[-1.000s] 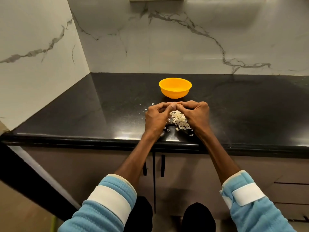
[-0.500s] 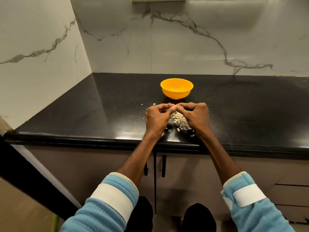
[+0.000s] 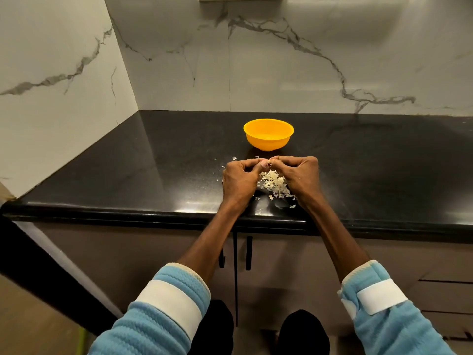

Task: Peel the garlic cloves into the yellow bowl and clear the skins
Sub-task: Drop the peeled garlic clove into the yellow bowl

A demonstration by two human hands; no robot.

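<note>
Two hands busy: your left hand (image 3: 240, 179), right hand (image 3: 299, 179) pinch clove (image 3: 266, 163); bowl (image 3: 268, 138) at 12 o'clock. Clove likely hard, slippery: grip its ends; skins (image 3: 275, 185) papery, scatter easily.

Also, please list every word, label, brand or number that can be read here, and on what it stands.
None can be read. The yellow bowl is plain, the white sleeve bands are blank, and the marble wall shows only grey veins.
</note>
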